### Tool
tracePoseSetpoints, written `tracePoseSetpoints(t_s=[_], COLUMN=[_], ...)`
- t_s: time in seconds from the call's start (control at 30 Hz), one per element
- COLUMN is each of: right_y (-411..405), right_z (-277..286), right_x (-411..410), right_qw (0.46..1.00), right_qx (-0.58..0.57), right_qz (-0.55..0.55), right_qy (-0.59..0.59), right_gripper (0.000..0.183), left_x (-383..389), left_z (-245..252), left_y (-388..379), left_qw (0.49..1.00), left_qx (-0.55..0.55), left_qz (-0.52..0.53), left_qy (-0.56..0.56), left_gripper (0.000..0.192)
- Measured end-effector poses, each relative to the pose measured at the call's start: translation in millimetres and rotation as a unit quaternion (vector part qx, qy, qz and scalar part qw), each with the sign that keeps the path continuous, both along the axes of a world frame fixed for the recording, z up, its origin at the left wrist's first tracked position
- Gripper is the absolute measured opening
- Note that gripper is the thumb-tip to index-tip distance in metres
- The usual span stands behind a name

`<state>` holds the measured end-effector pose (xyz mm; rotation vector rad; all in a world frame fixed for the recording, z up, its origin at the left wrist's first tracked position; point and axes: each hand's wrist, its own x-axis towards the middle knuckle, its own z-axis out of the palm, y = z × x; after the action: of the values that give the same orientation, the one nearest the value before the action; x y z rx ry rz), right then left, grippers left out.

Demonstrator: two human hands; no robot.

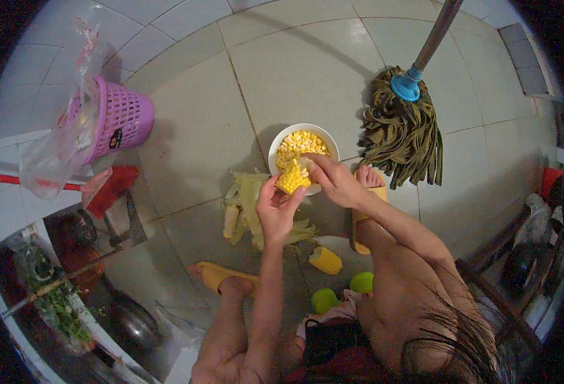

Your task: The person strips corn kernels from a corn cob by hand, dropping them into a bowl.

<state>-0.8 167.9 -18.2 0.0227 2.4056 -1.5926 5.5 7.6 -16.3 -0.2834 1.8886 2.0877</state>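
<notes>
A broken piece of yellow corn cob (293,178) is held over the near rim of a white bowl (332,139). My left hand (278,206) grips it from below and the left, with fingers and thumb around it. My right hand (334,180) is at its upper right side, fingertips against the kernels and the cob's end; whether it also grips the cob is hard to tell. Loose corn kernels (301,142) lie in the bowl. Beneath my left hand, pale green corn husks (248,197) are spread on the floor, with a stripped cob (231,221) on them. Another corn piece (325,260) lies nearer me.
A string mop (402,129) stands on the tiled floor at the right. At the left are a purple plastic basket (128,115) with a clear bag and a red dustpan-like object (114,189). Yellow slippers (219,277) are on my feet. Green leafy vegetables (61,307) lie lower left.
</notes>
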Motion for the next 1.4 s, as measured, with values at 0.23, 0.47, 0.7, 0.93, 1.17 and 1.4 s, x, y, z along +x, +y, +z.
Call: tracePoseSetpoints(t_s=[0.23, 0.47, 0.7, 0.93, 1.17, 1.4], right_y=[5.5, 5.1, 7.0, 0.3, 3.3, 1.6], right_z=[-5.0, -0.7, -11.2, -19.3, -13.3, -22.0], right_x=[0.6, -1.9, 0.5, 5.3, 0.8, 5.5], right_qw=[0.995, 0.994, 0.995, 0.994, 0.993, 0.98], right_qx=[-0.094, -0.111, -0.101, -0.098, -0.059, -0.13], right_qz=[-0.038, 0.014, 0.028, -0.023, 0.0, -0.094], right_qy=[0.012, 0.014, -0.006, -0.042, -0.098, -0.121], right_gripper=[0.039, 0.037, 0.029, 0.028, 0.029, 0.03], left_x=[-6.0, -8.8, -8.0, -7.7, -3.9, -5.0], left_z=[4.8, 16.5, 16.2, 10.9, 6.0, 4.1], left_y=[-5.1, -0.8, -0.5, -0.2, 0.5, 0.3], left_qw=[0.993, 0.988, 0.986, 0.979, 0.976, 0.975], left_qx=[0.032, 0.035, 0.03, 0.012, 0.005, -0.011], left_qz=[0.051, 0.034, 0.034, 0.034, 0.022, 0.011], left_qy=[-0.105, -0.147, -0.163, -0.2, -0.216, -0.221], left_gripper=[0.036, 0.03, 0.029, 0.032, 0.033, 0.04])
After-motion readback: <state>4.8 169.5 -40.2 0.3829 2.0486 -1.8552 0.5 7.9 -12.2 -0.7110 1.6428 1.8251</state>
